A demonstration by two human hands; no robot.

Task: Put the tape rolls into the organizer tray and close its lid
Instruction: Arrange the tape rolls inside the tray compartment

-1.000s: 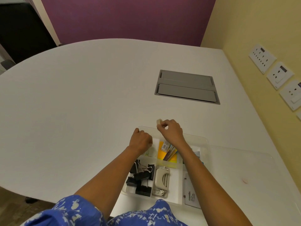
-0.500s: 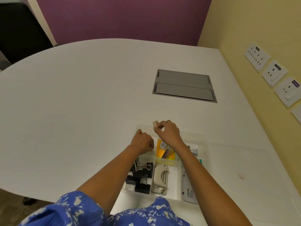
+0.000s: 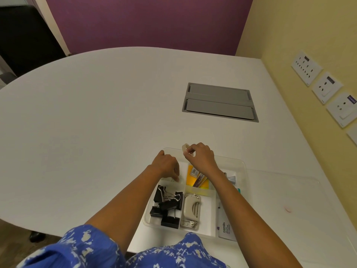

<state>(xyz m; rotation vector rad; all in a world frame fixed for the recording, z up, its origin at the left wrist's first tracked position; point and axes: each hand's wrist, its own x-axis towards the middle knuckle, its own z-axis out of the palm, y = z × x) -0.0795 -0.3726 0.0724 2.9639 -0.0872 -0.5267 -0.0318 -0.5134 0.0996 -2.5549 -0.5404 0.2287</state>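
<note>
Right grip (image 3: 201, 156) pinches tape roll (image 3: 185, 147) over tray's (image 3: 243, 167) far edge.

An office meeting room is suggested: a large white table (image 3: 96, 122) with a grey cable hatch (image 3: 219, 102) beyond the fingers, wall sockets (image 3: 326, 88) to their right.

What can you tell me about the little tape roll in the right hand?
The tape roll is a small, pale cream ring with an open centre, looking like translucent tape on a narrow core. The right hand pinches it between fingertips, edge-on and tilted, above the far rim of the clear organizer tray. It touches only those fingers, and most of it is hidden by them.
</note>
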